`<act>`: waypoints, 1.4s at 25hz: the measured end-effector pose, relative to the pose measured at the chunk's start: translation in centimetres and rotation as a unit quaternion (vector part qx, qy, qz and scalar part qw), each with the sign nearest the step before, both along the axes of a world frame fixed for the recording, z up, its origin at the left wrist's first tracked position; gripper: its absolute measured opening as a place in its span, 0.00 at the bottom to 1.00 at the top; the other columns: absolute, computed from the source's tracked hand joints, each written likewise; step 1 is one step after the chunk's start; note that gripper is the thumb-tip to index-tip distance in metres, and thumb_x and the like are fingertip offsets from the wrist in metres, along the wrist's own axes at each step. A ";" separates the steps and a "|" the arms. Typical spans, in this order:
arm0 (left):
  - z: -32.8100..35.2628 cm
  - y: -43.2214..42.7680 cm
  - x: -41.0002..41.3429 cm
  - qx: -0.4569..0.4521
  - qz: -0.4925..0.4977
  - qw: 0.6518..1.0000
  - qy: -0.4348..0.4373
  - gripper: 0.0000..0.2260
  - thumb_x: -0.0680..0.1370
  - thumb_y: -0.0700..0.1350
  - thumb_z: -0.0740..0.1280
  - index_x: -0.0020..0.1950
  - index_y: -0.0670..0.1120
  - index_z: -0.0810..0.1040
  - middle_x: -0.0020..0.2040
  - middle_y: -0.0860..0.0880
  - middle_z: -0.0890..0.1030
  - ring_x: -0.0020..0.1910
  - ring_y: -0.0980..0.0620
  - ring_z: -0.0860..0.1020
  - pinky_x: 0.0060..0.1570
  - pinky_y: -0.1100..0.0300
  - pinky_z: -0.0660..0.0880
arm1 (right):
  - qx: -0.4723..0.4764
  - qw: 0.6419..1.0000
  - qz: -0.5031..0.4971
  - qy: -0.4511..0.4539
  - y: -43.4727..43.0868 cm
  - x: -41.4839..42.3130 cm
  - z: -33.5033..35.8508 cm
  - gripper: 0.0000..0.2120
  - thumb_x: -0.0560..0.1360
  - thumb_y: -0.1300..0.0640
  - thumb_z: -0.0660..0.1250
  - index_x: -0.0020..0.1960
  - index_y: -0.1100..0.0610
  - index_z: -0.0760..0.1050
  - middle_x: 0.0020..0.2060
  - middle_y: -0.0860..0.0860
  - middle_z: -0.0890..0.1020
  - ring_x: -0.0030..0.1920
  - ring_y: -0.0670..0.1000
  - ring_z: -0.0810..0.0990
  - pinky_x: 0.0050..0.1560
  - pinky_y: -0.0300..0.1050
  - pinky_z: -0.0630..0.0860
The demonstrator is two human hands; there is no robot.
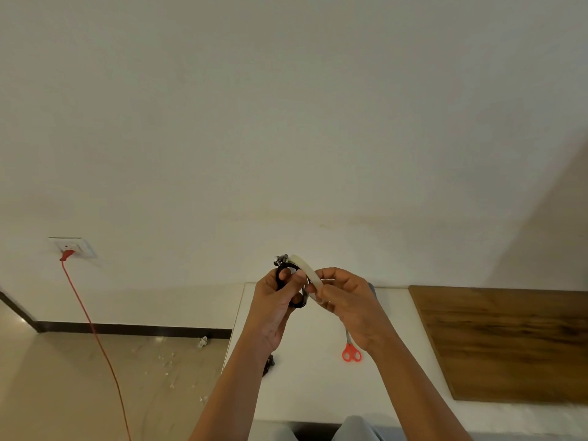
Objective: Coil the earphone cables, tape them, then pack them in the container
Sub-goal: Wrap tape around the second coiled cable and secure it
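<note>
Presently, left of frame: red cord [92, 326] hanging from a wall socket [71, 248]. Centre: left hand [273, 310] gripping the black earphone coil [296, 303], held above the white tabletop [311, 393]. A pale tape strip [305, 269] lies against the coil, pinched by the right hand [346, 300]. Lower centre: red-handled scissors [351, 353] on the tabletop. Right: wooden board [509, 342]. Status, as judged: coiling done, taping under way, packing outstanding; no container in view.
</note>
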State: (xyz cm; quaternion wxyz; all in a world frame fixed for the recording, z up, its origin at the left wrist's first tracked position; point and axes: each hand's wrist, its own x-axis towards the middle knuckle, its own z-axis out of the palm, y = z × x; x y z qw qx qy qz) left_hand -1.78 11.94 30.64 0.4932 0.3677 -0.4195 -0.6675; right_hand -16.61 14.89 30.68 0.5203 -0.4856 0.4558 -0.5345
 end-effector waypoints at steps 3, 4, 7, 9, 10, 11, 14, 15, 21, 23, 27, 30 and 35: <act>0.3 0.2 0.3 0.002 -0.014 0.999 0.032 0.10 0.73 0.43 0.71 0.32 0.52 0.78 0.41 0.47 0.84 0.28 0.56 0.71 0.38 0.61 0.75 | -0.002 1.000 0.003 -0.002 0.0 0.3 0.0 0.16 0.74 0.68 0.64 0.49 0.51 0.84 0.46 0.54 0.86 0.49 0.51 0.84 0.55 0.43 0.79; 0.5 0.3 0.4 0.001 -0.013 0.999 0.033 0.06 0.72 0.45 0.72 0.36 0.51 0.79 0.44 0.46 0.85 0.29 0.55 0.72 0.39 0.60 0.75 | -0.005 1.000 0.007 -0.001 0.0 0.3 0.0 0.16 0.74 0.68 0.65 0.50 0.50 0.84 0.47 0.54 0.86 0.50 0.52 0.84 0.55 0.42 0.80; 0.4 0.6 0.7 -0.006 -0.006 1.000 0.020 0.04 0.71 0.46 0.72 0.43 0.48 0.82 0.48 0.45 0.84 0.38 0.52 0.76 0.44 0.58 0.75 | -0.009 1.000 0.023 -0.007 0.4 0.5 -0.2 0.16 0.74 0.69 0.65 0.52 0.53 0.83 0.49 0.55 0.86 0.52 0.53 0.83 0.56 0.42 0.79; 0.6 1.0 0.7 -0.017 0.000 1.000 0.011 0.05 0.73 0.44 0.71 0.38 0.52 0.82 0.49 0.45 0.85 0.38 0.53 0.78 0.43 0.59 0.76 | -0.006 1.000 0.025 -0.004 0.7 0.7 -0.2 0.13 0.75 0.68 0.65 0.51 0.54 0.83 0.47 0.55 0.86 0.49 0.53 0.83 0.57 0.46 0.78; 0.6 1.1 0.7 -0.027 0.001 1.000 0.001 0.10 0.74 0.43 0.71 0.34 0.53 0.80 0.48 0.45 0.85 0.37 0.53 0.78 0.41 0.60 0.75 | -0.003 1.000 0.018 0.003 0.8 0.8 -0.2 0.10 0.75 0.66 0.65 0.49 0.56 0.83 0.45 0.54 0.85 0.46 0.53 0.81 0.58 0.49 0.77; 0.8 1.3 0.6 -0.038 0.003 0.999 -0.014 0.14 0.75 0.41 0.71 0.31 0.53 0.77 0.47 0.44 0.84 0.35 0.52 0.76 0.39 0.60 0.75 | 0.004 1.000 0.007 0.012 1.0 1.0 0.0 0.06 0.75 0.62 0.66 0.46 0.57 0.82 0.40 0.53 0.83 0.43 0.52 0.78 0.58 0.52 0.76; 0.9 2.0 0.1 -0.098 0.028 0.990 -0.094 0.16 0.73 0.43 0.72 0.32 0.53 0.67 0.35 0.43 0.75 0.34 0.48 0.67 0.35 0.57 0.68 | 0.020 0.996 -0.055 0.068 1.5 1.2 0.9 0.16 0.67 0.45 0.70 0.38 0.59 0.77 0.30 0.49 0.74 0.35 0.45 0.70 0.42 0.45 0.73; 1.0 2.2 -0.1 -0.113 0.037 0.985 -0.125 0.17 0.73 0.44 0.73 0.32 0.54 0.66 0.33 0.45 0.71 0.33 0.48 0.65 0.34 0.57 0.66 | 0.018 0.993 -0.082 0.081 1.5 1.2 1.1 0.18 0.64 0.44 0.70 0.37 0.59 0.76 0.29 0.47 0.74 0.32 0.43 0.70 0.37 0.38 0.70; 0.1 3.2 -1.2 -0.223 0.062 0.932 -0.277 0.16 0.72 0.42 0.72 0.32 0.57 0.68 0.28 0.56 0.71 0.25 0.59 0.65 0.27 0.70 0.63 | 0.067 0.988 -0.120 0.076 0.7 1.0 2.6 0.10 0.74 0.61 0.63 0.34 0.57 0.76 0.20 0.42 0.73 0.19 0.40 0.68 0.20 0.28 0.62; -0.3 3.5 -1.5 -0.264 0.065 0.908 -0.320 0.18 0.72 0.40 0.71 0.33 0.59 0.67 0.26 0.60 0.72 0.24 0.59 0.67 0.27 0.71 0.64 | 0.107 0.983 -0.129 0.078 0.3 1.0 2.8 0.14 0.74 0.58 0.63 0.30 0.56 0.71 0.19 0.44 0.69 0.18 0.42 0.66 0.19 0.29 0.61; -1.3 3.8 -1.9 -0.277 0.060 0.890 -0.358 0.15 0.73 0.42 0.72 0.36 0.56 0.68 0.26 0.57 0.71 0.27 0.59 0.70 0.30 0.70 0.66 | 0.167 0.973 -0.129 0.089 -0.1 0.7 2.3 0.10 0.73 0.54 0.64 0.37 0.59 0.76 0.30 0.54 0.77 0.31 0.48 0.74 0.31 0.39 0.71; -2.0 3.9 -2.2 -0.230 0.058 0.906 -0.351 0.10 0.72 0.44 0.74 0.37 0.51 0.73 0.29 0.56 0.75 0.28 0.60 0.71 0.31 0.70 0.67 | 0.172 0.972 -0.133 0.090 -0.1 0.3 1.8 0.10 0.73 0.55 0.65 0.42 0.64 0.77 0.36 0.57 0.78 0.37 0.51 0.76 0.38 0.43 0.74; -2.4 3.7 -1.8 -0.015 0.088 0.983 -0.158 0.10 0.73 0.43 0.73 0.33 0.50 0.78 0.35 0.46 0.77 0.32 0.52 0.71 0.35 0.58 0.69 | 0.120 0.988 -0.098 -0.010 0.8 -0.8 1.0 0.09 0.77 0.60 0.63 0.44 0.60 0.81 0.33 0.51 0.82 0.35 0.45 0.79 0.34 0.34 0.74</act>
